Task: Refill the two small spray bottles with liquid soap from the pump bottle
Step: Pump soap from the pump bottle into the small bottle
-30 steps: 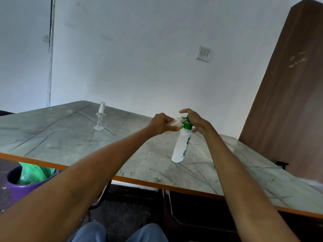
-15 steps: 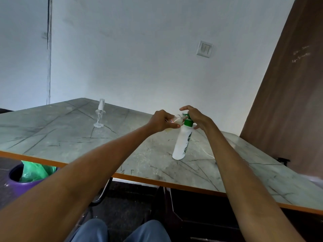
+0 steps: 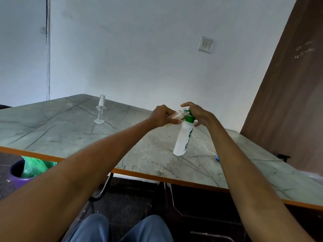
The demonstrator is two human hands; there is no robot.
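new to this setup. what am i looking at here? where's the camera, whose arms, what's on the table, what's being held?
No robot: a person wears a wide-angle camera on the head, looking down at their own bare arms. The left hand holds a small bottle tipped against the spout of a white pump bottle with a green pump. The right hand rests on that pump. The pump bottle stands on a marbled table. Farther left stands a clear spray head, apart from any bottle.

White pump bottle (image 3: 182, 140) with green pump, grey-green veined table (image 3: 70, 130) edged orange, purple bin (image 3: 15, 178).
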